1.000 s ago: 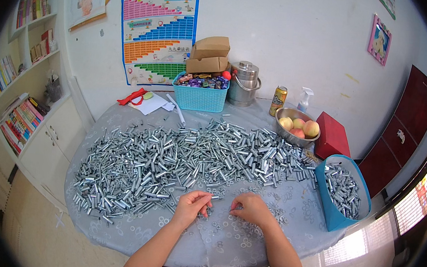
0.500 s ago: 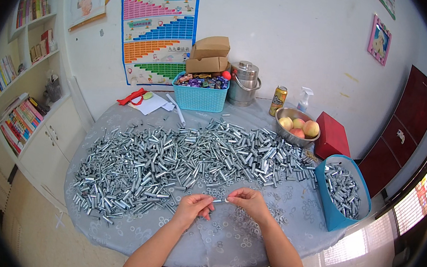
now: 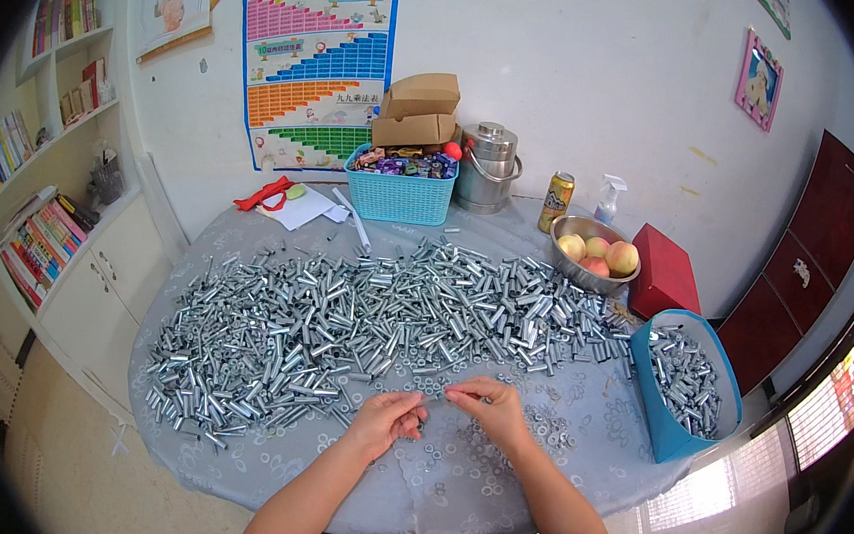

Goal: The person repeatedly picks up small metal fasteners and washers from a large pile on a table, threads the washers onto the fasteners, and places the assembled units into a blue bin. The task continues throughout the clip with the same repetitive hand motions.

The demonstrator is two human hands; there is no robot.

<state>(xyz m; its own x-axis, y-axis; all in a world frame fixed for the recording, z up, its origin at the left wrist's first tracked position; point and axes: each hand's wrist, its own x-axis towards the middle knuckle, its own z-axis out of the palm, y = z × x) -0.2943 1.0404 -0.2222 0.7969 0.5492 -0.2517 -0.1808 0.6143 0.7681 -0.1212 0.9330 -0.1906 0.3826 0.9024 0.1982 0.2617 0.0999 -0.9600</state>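
Observation:
My left hand (image 3: pixel 387 427) is closed, thumb and forefinger pinching a small silver metal tube (image 3: pixel 433 397) that points right. My right hand (image 3: pixel 492 411) is closed in a pinch at the tube's right end. A small ring-shaped washer seems to be in its fingertips, mostly hidden by them. Just beyond both hands spreads a wide heap of short silver metal tubes (image 3: pixel 344 306). Loose flat washers (image 3: pixel 553 430) lie scattered beside and under my right wrist, with several more on the cloth between my forearms.
A grey patterned cloth (image 3: pixel 621 473) covers the table. At the right edge stands a blue bin (image 3: pixel 654 410) of metal tubes. Toward the back are a fruit bowl (image 3: pixel 560 259), a red box (image 3: pixel 659 270), a drink can (image 3: pixel 557 201), a steel pot (image 3: pixel 487 171) and a turquoise basket (image 3: pixel 402 200).
My right hand has shifted slightly left, bringing its fingertips against the tube's end. The washer that showed at those fingertips is now mostly covered. My left hand has barely moved.

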